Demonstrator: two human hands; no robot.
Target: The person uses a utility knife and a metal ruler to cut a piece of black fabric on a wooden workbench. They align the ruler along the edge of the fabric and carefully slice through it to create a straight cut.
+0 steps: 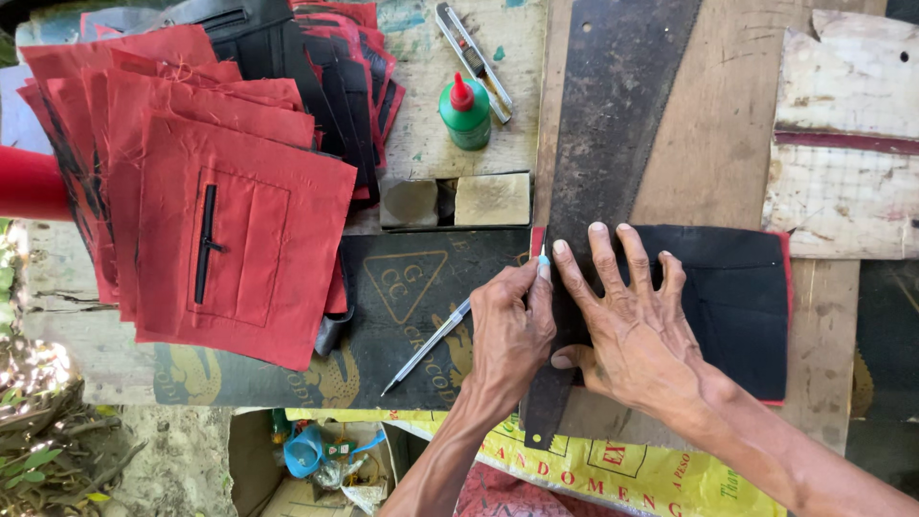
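Left hand (507,335) grips pen (428,347); right hand (632,321) presses ruler (595,153)

Left hand (510,330) & right hand (632,321): both bare, no gloves, rings or watch. Forearms bare too, no sleeve in view up to the frame edge. Hands lean, veins & tendons raised on the backs, knuckles creased. Nails short, pale. Right hand's fingers (601,251) long, bony. Rest of body out of shot.
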